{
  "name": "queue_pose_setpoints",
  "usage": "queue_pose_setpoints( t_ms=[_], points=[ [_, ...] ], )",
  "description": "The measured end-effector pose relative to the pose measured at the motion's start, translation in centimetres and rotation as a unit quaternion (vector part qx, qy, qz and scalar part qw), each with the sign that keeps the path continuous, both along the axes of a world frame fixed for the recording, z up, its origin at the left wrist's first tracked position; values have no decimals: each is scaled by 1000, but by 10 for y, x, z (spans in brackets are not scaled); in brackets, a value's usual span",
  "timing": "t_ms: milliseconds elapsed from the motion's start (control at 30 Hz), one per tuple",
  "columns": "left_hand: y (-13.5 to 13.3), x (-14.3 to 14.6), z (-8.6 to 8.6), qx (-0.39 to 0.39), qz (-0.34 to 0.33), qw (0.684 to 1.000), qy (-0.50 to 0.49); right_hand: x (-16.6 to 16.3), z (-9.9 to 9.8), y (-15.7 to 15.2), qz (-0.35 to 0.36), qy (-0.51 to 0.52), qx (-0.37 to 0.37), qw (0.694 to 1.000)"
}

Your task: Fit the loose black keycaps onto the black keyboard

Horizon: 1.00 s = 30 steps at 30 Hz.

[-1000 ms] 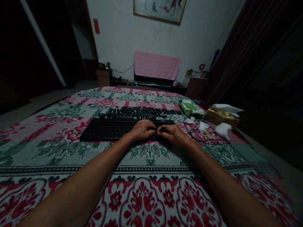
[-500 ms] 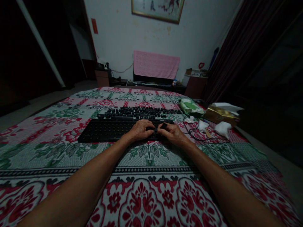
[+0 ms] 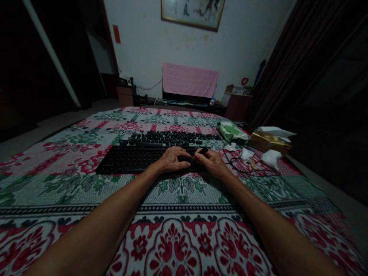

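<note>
A black keyboard [image 3: 123, 159] with its keycaps off lies on the patterned bedspread; rows of small pale spots show on its bare face. My left hand [image 3: 174, 159] rests on the right half of the keyboard, fingers stretched forward and thumb apart, holding nothing that I can see. Beside it, over the keyboard's right end, my right hand [image 3: 211, 163] pinches a short dark tool [image 3: 204, 150], its tip near my left fingertips. The tool's exact kind is too dark to tell. Loose black keycaps [image 3: 172, 137] lie in a long heap just behind the keyboard.
Right of the keyboard are a looped black cable [image 3: 238, 168], crumpled white tissues [image 3: 270, 158], a green wipes packet [image 3: 232, 131] and a gold tissue box [image 3: 268, 142]. The floral bedspread [image 3: 172, 230] spreads beneath everything. A pink cloth [image 3: 190, 79] hangs by the far wall.
Both hands stay over the keyboard's right part. My left fingertips and thumb have shifted slightly right, and the dark tool in my right hand is tilted a little differently.
</note>
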<state>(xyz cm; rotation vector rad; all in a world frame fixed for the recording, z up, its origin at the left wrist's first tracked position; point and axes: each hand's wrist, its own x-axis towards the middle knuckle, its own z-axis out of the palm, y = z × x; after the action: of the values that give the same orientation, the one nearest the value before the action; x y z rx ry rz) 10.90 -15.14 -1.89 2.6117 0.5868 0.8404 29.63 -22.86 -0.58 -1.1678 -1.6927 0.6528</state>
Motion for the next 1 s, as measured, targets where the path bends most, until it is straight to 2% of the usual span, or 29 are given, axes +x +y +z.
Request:
queue_pose_setpoints(
  t_ms=[100,233,367,500,667,867,1000],
  points=[
    [4,0,-3,9,-19,1000,-10,-4,-2,1,-9,6,10,1000],
    [8,1,-9,28,-4,1000,3,-9,-5,2,-9,23,10,1000],
    [4,2,-5,75,2,996,45,-10,-5,2,-34,25,3,999],
    [-2,3,0,106,20,991,80,-10,-2,0,-28,16,-6,999],
    [0,3,-1,94,22,992,82,-9,-4,1,-26,15,-10,1000],
    [8,3,-3,69,-18,996,45,-6,-10,4,-26,38,-10,999],
    [7,3,-4,63,-11,997,38,-6,-9,4,-31,29,-2,999]
  ],
)
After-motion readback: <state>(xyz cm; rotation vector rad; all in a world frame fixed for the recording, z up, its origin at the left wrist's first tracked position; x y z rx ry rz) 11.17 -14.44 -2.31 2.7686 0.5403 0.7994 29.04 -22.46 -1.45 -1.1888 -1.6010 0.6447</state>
